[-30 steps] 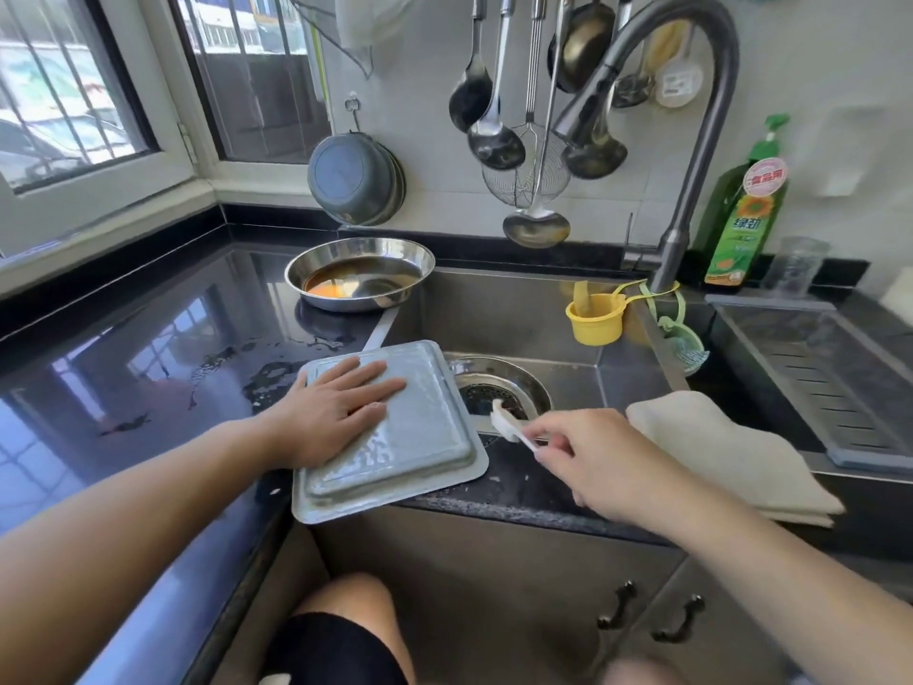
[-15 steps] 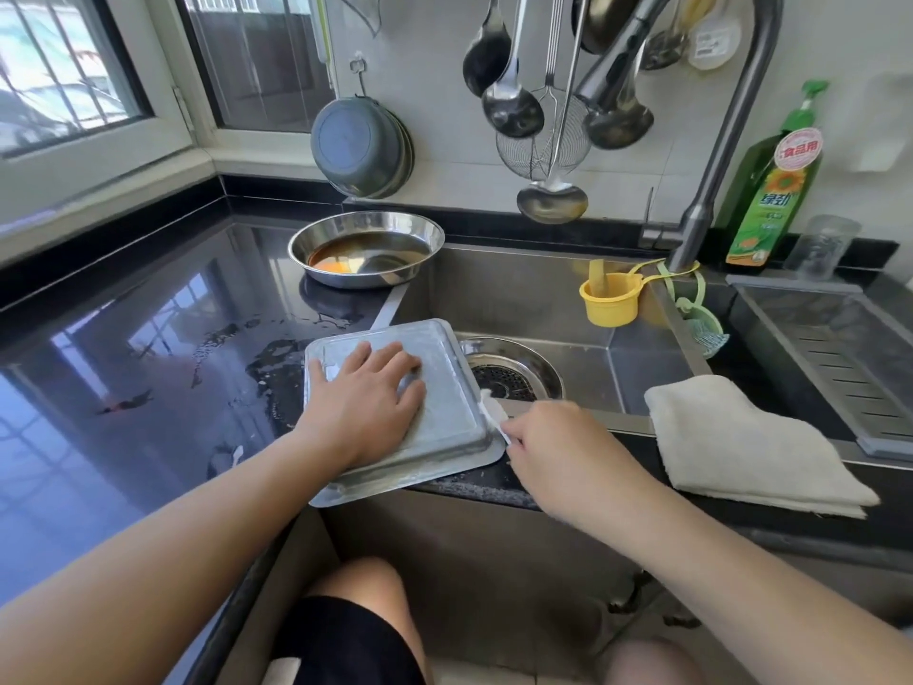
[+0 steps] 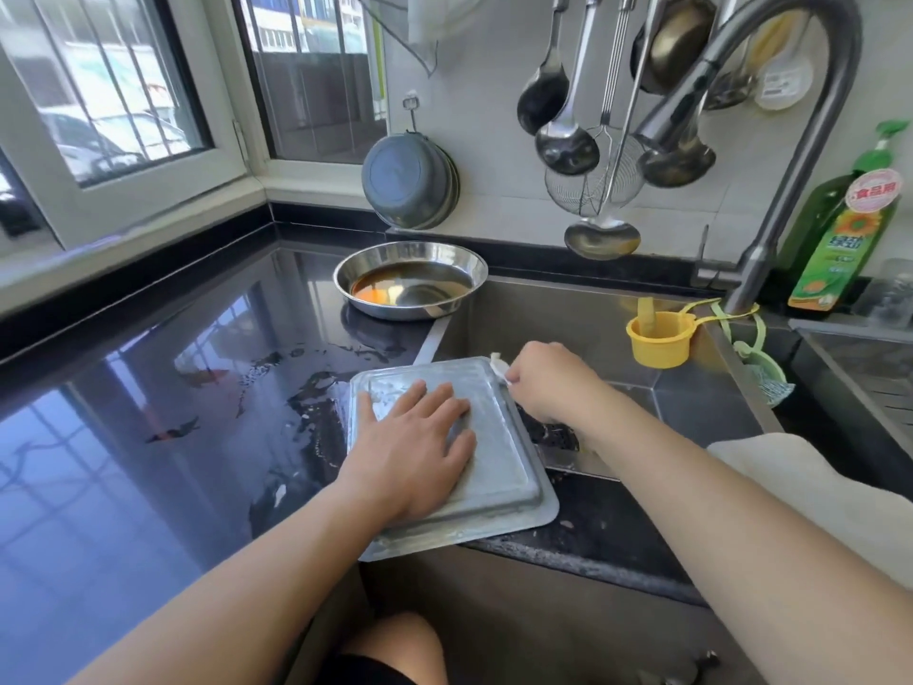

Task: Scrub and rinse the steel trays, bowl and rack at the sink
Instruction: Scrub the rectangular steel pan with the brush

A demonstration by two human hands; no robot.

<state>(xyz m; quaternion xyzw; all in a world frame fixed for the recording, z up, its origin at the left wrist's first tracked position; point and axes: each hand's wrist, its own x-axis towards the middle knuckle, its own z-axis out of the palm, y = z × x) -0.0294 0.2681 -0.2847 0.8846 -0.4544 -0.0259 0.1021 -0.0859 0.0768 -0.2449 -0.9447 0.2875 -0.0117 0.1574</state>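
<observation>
Nearest, an upturned rectangular steel tray point(image 3: 499, 467) lies bottom-up across the left front corner of the sink point(image 3: 568, 313), partly on the black bench point(image 3: 148, 437) and partly over the basin. The left hand point(image 3: 415, 452) lies flat on the tray's bottom, fingers straight and spread, its grip wide and pressing down rather than closing on anything. At the tray's far right corner the right hand point(image 3: 548, 383) has its grip narrow, fingers pinched on a small white scrubbing tool point(image 3: 498, 366) whose tip touches the tray's rim (what kind of tool it is cannot be made out). A pale folded cloth point(image 3: 815, 491) rests on the bench to the right of the basin. Water is smeared on the bench left of the tray. Farther back, a round steel bowl point(image 3: 410, 279) with brownish liquid and an orange bit stands on the bench at the sink's rear left corner. A yellow cup point(image 3: 659, 338) hangs inside the basin near the tap point(image 3: 800, 140), with a green detergent bottle point(image 3: 845, 239) beside it, and ladles point(image 3: 568, 136) hang on the wall.
</observation>
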